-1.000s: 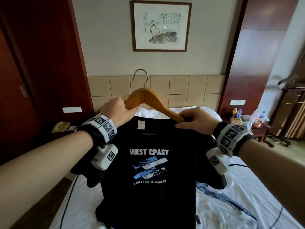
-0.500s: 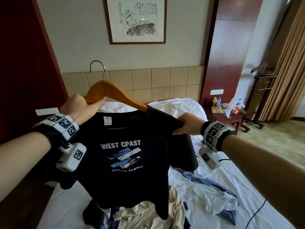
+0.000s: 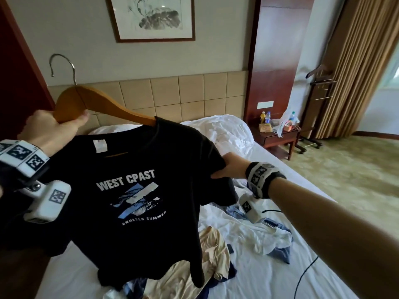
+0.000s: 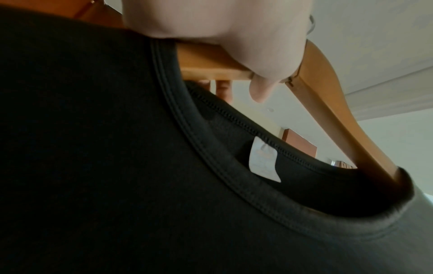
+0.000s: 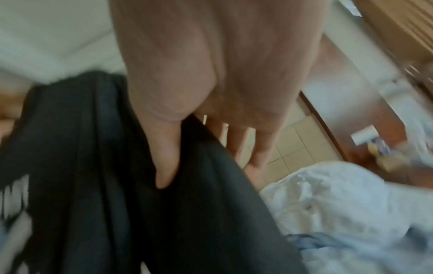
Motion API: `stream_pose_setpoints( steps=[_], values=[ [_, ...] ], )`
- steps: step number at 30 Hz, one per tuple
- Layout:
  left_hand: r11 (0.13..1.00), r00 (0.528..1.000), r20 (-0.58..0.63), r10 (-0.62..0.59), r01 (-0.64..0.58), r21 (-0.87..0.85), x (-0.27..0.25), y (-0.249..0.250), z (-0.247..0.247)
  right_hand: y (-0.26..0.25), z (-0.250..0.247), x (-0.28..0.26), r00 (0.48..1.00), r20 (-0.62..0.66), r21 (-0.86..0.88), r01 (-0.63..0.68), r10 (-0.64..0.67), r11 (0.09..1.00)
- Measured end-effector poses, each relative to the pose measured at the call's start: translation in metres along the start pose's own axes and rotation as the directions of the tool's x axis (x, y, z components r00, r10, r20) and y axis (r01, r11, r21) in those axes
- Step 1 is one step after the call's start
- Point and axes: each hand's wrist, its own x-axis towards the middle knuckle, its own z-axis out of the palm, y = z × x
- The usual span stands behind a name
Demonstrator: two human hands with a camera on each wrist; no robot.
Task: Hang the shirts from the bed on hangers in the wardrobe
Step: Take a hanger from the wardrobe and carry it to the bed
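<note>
Fingers of the left hand (image 3: 50,130) grip the wooden hanger (image 3: 101,104) at upper left; the right hand (image 3: 232,167) now pinches the black shirt (image 3: 133,190) at its sleeve, lower than before. Both shoulders look seated above the bed (image 3: 269,266), ready for the wardrobe.

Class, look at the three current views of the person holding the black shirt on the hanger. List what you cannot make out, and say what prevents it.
- Left end of the hanger: head view, hidden by the left hand and the black shirt.
- Right hand fingers: head view, behind the shirt's sleeve; right wrist view blurred.
- Bottles on the nightstand: too small to read.
- Wardrobe: in no view.
</note>
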Motion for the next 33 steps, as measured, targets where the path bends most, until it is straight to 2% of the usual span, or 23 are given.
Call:
stream_pose_setpoints(
  steps=[2, 6, 8, 10, 12, 14, 16, 18, 20, 23, 26, 28, 30, 33],
  values=[
    [0.998, 0.998, 0.03, -0.053, 0.054, -0.041, 0.018, -0.016, 0.007, 0.004, 0.013, -0.004, 0.997, 0.062, -0.13, -0.034, 0.043, 0.991],
    [0.992, 0.989, 0.079, -0.122, 0.12, 0.022, 0.121, -0.091, 0.035, -0.002, 0.014, -0.008, 0.997, 0.022, -0.06, -0.072, 0.073, 0.996],
    [0.996, 0.993, 0.081, -0.087, 0.088, -0.004, 0.133, -0.099, 0.036, -0.004, 0.017, -0.013, 0.996, 0.024, -0.128, -0.081, 0.085, 0.988],
    [0.995, 0.992, 0.1, -0.077, 0.082, -0.051, 0.071, -0.054, 0.022, -0.004, 0.021, -0.021, 0.991, 0.075, -0.267, -0.09, 0.114, 0.96],
    [1.0, 0.997, 0.077, -0.025, 0.023, 0.021, 0.001, -0.003, -0.002, 0.004, 0.022, -0.023, 0.977, 0.137, -0.37, -0.1, 0.161, 0.923],
    [0.997, 0.995, 0.102, -0.011, 0.003, 0.078, -0.031, 0.017, -0.012, 0.011, 0.012, -0.016, 0.969, 0.175, -0.319, -0.114, 0.177, 0.941],
    [0.992, 0.995, 0.096, 0.012, -0.024, 0.128, -0.038, 0.023, -0.013, -0.001, -0.005, -0.008, 0.987, 0.133, -0.144, -0.069, 0.089, 0.987],
    [0.982, 0.994, 0.093, 0.049, -0.065, 0.175, -0.044, 0.028, -0.009, -0.034, -0.024, -0.006, 0.997, 0.01, -0.019, 0.079, -0.079, 0.997],
    [0.972, 0.99, 0.104, 0.096, -0.116, 0.206, -0.052, 0.035, 0.0, -0.077, -0.04, -0.009, 0.96, -0.119, -0.012, 0.254, -0.254, 0.967],
    [0.953, 0.972, 0.172, 0.162, -0.199, 0.228, -0.062, 0.04, 0.015, -0.142, -0.043, -0.008, 0.923, -0.105, -0.019, 0.369, -0.369, 0.929],
    [0.911, 0.946, 0.188, 0.263, -0.308, 0.275, -0.072, 0.044, 0.025, -0.184, -0.028, 0.0, 0.904, -0.165, -0.099, 0.383, -0.395, 0.918],
    [0.889, 0.923, 0.211, 0.321, -0.371, 0.269, -0.074, 0.041, 0.033, -0.192, -0.016, 0.006, 0.927, -0.198, -0.01, 0.324, -0.319, 0.946],
    [0.895, 0.879, 0.322, 0.352, -0.417, 0.161, -0.071, 0.028, 0.036, -0.193, -0.005, 0.011, 0.951, -0.184, 0.098, 0.268, -0.247, 0.958],
    [0.88, 0.798, 0.425, 0.427, -0.474, 0.006, -0.067, 0.005, 0.027, -0.187, 0.0, 0.016, 0.941, -0.234, 0.097, 0.271, -0.243, 0.958]
  ],
)
